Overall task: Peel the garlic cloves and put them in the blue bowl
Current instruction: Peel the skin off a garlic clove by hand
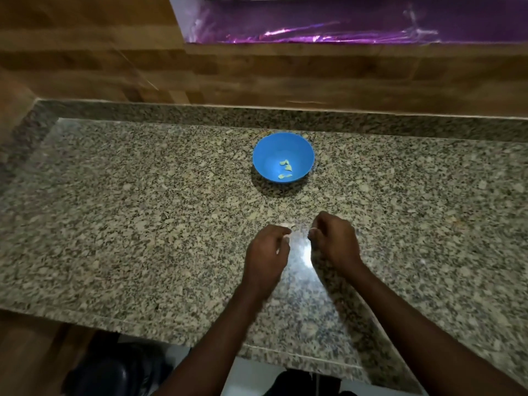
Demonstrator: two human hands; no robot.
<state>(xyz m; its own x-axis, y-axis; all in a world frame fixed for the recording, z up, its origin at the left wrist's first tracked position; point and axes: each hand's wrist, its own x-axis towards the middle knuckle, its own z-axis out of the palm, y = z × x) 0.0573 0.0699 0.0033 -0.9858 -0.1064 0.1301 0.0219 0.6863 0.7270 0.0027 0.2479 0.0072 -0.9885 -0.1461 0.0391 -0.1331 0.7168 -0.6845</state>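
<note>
- Garlic cloves (286, 168): a few pale yellowish pieces lying in the bottom of the blue bowl (267, 155), toward its right-near side; frame blurred, exact count unclear.
- Blue bowl upright on the speckled granite desk (114, 210), centre-far, well apart from both hands.
- Left hand (267, 257) low over the desk, near-centre, back of hand to camera, fingers curled inward, thumb and fingertips drawn together; a small pale bit shows at the fingertips, too blurred to say whether it is a clove, skin or a nail. Grip state: cannot tell whether it pinches anything.
- Right hand (335, 242) just beside the left, a narrow gap between them, fingers curled toward the left hand; pale spot at the fingertips, same problem. Grip: cannot tell if it holds something.
- Small pale scrap (287, 225) on the desk just beyond the left fingertips, between the hands and the bowl; blends with the granite pattern, identity uncertain.
- Bright glare patch on the desk between the two wrists.
- Both forearms bare, coming in from the bottom edge.
- Wood-pattern wall (85, 52) behind the desk; purple shiny sheet (343, 21) top right.
- Dark shape (114, 372) below the desk's near edge, bottom left.
</note>
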